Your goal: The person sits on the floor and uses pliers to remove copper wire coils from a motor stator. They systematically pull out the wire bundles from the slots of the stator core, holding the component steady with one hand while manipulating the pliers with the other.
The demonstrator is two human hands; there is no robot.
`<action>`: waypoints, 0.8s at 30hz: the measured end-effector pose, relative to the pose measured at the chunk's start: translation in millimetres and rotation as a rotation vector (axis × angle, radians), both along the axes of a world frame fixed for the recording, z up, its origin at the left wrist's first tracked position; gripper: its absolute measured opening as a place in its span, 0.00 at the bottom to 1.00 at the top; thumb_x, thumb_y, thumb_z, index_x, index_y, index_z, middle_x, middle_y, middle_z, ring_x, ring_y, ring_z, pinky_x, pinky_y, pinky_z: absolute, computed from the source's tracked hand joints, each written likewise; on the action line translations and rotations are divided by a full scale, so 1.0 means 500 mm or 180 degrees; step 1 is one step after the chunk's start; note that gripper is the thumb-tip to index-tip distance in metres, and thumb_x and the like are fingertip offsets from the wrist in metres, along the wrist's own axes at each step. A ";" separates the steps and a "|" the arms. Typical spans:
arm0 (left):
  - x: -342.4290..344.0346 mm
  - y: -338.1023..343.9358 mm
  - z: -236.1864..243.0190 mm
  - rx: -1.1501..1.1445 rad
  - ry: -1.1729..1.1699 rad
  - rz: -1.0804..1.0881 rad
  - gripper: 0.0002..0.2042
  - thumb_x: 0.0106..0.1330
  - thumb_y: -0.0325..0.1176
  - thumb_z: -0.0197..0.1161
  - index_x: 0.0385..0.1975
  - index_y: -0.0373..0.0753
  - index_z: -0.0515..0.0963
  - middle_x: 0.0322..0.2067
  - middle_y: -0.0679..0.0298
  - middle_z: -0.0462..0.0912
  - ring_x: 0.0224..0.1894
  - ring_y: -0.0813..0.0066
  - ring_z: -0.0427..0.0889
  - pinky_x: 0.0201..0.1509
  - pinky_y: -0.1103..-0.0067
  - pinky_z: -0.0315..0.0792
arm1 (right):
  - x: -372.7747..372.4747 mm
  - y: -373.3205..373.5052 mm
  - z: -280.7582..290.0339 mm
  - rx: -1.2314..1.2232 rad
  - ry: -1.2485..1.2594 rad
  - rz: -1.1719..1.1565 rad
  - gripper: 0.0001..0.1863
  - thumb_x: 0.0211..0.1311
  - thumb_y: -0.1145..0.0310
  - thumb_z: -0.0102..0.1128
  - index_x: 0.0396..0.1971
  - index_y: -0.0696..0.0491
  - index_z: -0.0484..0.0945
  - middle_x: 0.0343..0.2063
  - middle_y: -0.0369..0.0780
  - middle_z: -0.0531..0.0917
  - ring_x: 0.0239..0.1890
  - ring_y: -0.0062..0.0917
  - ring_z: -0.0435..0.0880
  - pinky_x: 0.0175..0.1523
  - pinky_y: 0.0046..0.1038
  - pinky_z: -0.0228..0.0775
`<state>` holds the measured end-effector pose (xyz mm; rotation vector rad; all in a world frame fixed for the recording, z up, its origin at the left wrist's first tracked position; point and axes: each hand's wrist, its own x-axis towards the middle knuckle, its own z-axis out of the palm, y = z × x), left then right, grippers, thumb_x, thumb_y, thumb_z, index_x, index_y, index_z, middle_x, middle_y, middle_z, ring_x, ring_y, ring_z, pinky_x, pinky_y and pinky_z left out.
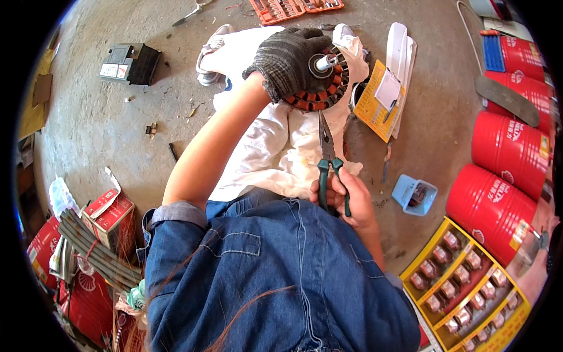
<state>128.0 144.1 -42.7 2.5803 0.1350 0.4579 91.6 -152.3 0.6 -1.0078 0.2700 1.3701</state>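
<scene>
My left hand (287, 61), in a dark grey knitted glove, grips a round motor stator (316, 100) with orange-copper windings. A metal shaft (326, 62) sticks up from its centre. The stator is above the white cloth (258, 149) spread over my lap and legs. My bare right hand (355, 199) is closed around the green handles of long-nose pliers (326, 139). The pliers point away from me, their tip close to the stator's near rim. Whether the tip touches the rim, I cannot tell. The palm side of the gloved hand is hidden.
A black battery (130, 63) stands on the floor at left. To the right are a yellow board (369, 111) with a notepad, a blue plastic bin (404, 189), red drums (489, 205) and a yellow divided rack (448, 258). An orange socket case (275, 13) lies ahead.
</scene>
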 end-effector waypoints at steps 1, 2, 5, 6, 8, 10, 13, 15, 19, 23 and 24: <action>-0.002 -0.002 -0.004 0.0070 -0.0027 0.0022 0.26 0.47 0.49 0.72 0.47 0.48 0.79 0.49 0.61 0.80 0.50 0.57 0.80 0.52 0.66 0.75 | 0.003 -0.002 -0.002 -0.0021 0.0037 0.0023 0.23 0.76 0.55 0.40 0.20 0.52 0.63 0.40 0.53 0.82 0.40 0.37 0.85 0.48 0.36 0.78; -0.003 -0.005 -0.008 0.0139 -0.0065 0.0064 0.27 0.47 0.49 0.72 0.48 0.48 0.78 0.49 0.62 0.80 0.49 0.57 0.80 0.52 0.66 0.75 | 0.006 -0.003 -0.005 -0.0039 0.0072 0.0042 0.23 0.76 0.55 0.40 0.20 0.51 0.63 0.40 0.52 0.82 0.39 0.37 0.85 0.47 0.36 0.78; -0.006 -0.011 -0.009 0.0247 -0.0083 0.0149 0.27 0.46 0.49 0.72 0.48 0.48 0.78 0.50 0.62 0.79 0.49 0.57 0.80 0.52 0.66 0.75 | 0.015 0.002 -0.017 -0.0435 -0.0695 0.0535 0.24 0.76 0.53 0.40 0.20 0.50 0.62 0.37 0.50 0.83 0.36 0.36 0.85 0.44 0.35 0.79; -0.006 -0.012 -0.002 0.0217 -0.0023 0.0150 0.27 0.46 0.49 0.73 0.48 0.48 0.78 0.50 0.63 0.79 0.49 0.57 0.80 0.52 0.66 0.75 | 0.020 0.004 -0.020 -0.0625 -0.1097 0.0774 0.24 0.76 0.52 0.40 0.19 0.49 0.62 0.36 0.50 0.83 0.35 0.36 0.85 0.43 0.35 0.79; -0.006 -0.013 0.003 0.0177 0.0034 0.0160 0.27 0.46 0.49 0.73 0.48 0.48 0.78 0.50 0.63 0.79 0.49 0.58 0.80 0.52 0.66 0.75 | 0.033 0.006 -0.019 -0.0693 -0.1183 0.0846 0.24 0.76 0.52 0.40 0.21 0.51 0.64 0.35 0.49 0.83 0.34 0.34 0.85 0.41 0.35 0.79; -0.006 -0.013 0.004 0.0159 0.0030 0.0180 0.27 0.46 0.49 0.73 0.48 0.48 0.78 0.50 0.63 0.79 0.49 0.57 0.80 0.52 0.66 0.75 | 0.041 -0.001 -0.021 -0.0465 -0.0825 0.0699 0.24 0.76 0.51 0.40 0.23 0.53 0.67 0.35 0.49 0.83 0.33 0.33 0.85 0.39 0.34 0.79; -0.010 -0.013 0.019 0.0078 0.0086 0.0242 0.28 0.46 0.49 0.73 0.48 0.48 0.78 0.50 0.63 0.79 0.49 0.57 0.80 0.53 0.66 0.75 | 0.037 -0.011 -0.035 0.0062 -0.0122 0.0314 0.26 0.76 0.51 0.40 0.29 0.58 0.72 0.34 0.48 0.83 0.33 0.31 0.85 0.38 0.32 0.79; -0.007 -0.013 0.009 0.0136 0.0057 0.0248 0.28 0.45 0.49 0.73 0.48 0.47 0.77 0.50 0.63 0.79 0.50 0.57 0.79 0.53 0.66 0.75 | 0.029 -0.002 -0.045 0.0124 -0.0321 0.0361 0.27 0.76 0.50 0.40 0.32 0.61 0.74 0.35 0.48 0.83 0.33 0.29 0.85 0.38 0.31 0.79; -0.006 -0.014 0.019 0.0145 0.0240 0.0256 0.31 0.44 0.48 0.74 0.52 0.47 0.77 0.54 0.60 0.78 0.53 0.55 0.78 0.56 0.65 0.74 | 0.028 -0.002 -0.045 -0.0577 -0.1432 0.0702 0.26 0.75 0.51 0.44 0.42 0.64 0.76 0.34 0.45 0.84 0.33 0.26 0.85 0.38 0.27 0.78; -0.005 -0.016 0.031 0.0009 0.0379 0.0315 0.32 0.43 0.47 0.75 0.53 0.47 0.77 0.56 0.59 0.77 0.55 0.54 0.77 0.58 0.65 0.73 | 0.014 0.000 -0.071 -0.0618 -0.1919 0.0626 0.25 0.75 0.53 0.46 0.44 0.66 0.76 0.33 0.43 0.85 0.32 0.23 0.85 0.39 0.24 0.77; -0.003 -0.015 0.017 0.0006 0.0179 0.0375 0.32 0.44 0.47 0.75 0.53 0.47 0.78 0.54 0.58 0.79 0.54 0.54 0.78 0.57 0.65 0.74 | 0.010 0.001 -0.081 -0.0588 -0.2074 0.0608 0.25 0.75 0.54 0.46 0.43 0.66 0.77 0.33 0.43 0.85 0.32 0.23 0.85 0.39 0.24 0.77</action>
